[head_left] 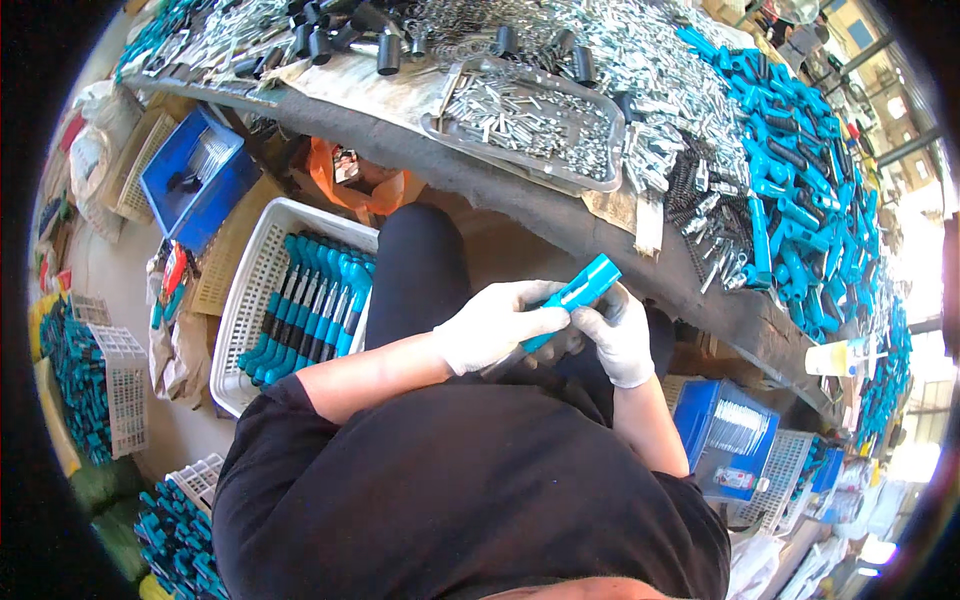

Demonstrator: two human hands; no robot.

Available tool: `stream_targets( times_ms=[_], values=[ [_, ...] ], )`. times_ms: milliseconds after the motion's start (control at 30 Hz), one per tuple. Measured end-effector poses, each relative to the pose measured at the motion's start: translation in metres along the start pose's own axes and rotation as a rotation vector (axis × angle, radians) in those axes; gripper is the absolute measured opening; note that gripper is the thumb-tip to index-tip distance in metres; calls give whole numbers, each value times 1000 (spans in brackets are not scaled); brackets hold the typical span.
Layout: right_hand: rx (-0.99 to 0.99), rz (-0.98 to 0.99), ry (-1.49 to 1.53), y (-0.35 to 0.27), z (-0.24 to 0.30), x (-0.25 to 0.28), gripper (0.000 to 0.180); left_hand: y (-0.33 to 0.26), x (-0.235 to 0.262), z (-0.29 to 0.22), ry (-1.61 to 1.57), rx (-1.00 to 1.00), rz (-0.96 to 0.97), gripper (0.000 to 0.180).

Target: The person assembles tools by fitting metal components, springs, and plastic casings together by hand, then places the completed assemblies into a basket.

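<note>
Over the lap, both gloved hands, left hand [492, 325] and right hand [620, 335], are gripping one blue handle [578, 292], steadying it. Finished-looking handles are lying in the white basket [243, 310] alongside, within reach.

The person wore a black short-sleeved top, its sleeves ending above the elbows, so that both forearms were bare; the fabric looked plain, with no print or marking visible; black trousers covered the one leg that showed; the left hand [495, 325] and the right hand [622, 335] were each covered by a thin white glove, slightly creased, reaching to the wrist.
</note>
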State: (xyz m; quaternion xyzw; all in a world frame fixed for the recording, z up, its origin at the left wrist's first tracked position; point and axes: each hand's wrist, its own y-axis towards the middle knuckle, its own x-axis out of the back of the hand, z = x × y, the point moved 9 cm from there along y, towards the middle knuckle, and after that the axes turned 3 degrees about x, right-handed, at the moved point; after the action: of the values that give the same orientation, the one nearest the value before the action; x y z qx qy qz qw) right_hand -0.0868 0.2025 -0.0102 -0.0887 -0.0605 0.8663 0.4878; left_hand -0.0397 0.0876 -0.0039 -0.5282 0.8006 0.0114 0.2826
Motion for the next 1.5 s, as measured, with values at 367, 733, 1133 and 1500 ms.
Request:
stream_targets(
  times_ms=[367, 733, 1133, 1500],
  values=[
    [156, 501, 310, 8, -26, -40, 62, -8, -1, -37, -13, -157, -50, 35],
    [-160, 198, 1, 19, -16, -64, 20, -2, 55, -72, -100, -501, -370, 32],
    [540, 236, -940, 81, 93, -57, 26, 16, 89, -48, -468, -363, -327, 36],
    [85, -206, -1968, 279, 146, 77, 29, 13, 91, -1, -245, -77, -261, 34]
  ],
)
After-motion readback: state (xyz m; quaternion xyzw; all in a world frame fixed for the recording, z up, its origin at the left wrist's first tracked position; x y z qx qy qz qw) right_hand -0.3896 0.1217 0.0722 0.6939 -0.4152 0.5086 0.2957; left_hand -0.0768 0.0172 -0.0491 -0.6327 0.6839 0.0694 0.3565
